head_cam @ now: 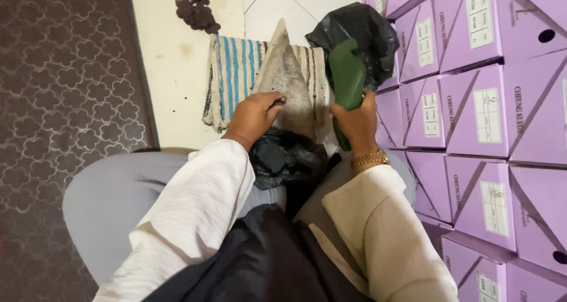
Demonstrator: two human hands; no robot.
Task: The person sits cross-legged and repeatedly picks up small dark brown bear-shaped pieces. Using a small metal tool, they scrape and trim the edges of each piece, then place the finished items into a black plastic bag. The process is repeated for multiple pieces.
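A dark patterned carpet fills the left side, and a cluster of small dark brown lumps lies on the pale floor at the top. Below them a striped cloth — blue and white — is spread on the floor. The left hand presses down on a grey, pointed shoe resting on that cloth, fingers closed over its lower part. Just beneath sits a crumpled black plastic bag in the person's lap. The right hand is clamped around a green shoe, held upright against another black bag. Stacked purple boxes with white labels line the right side.
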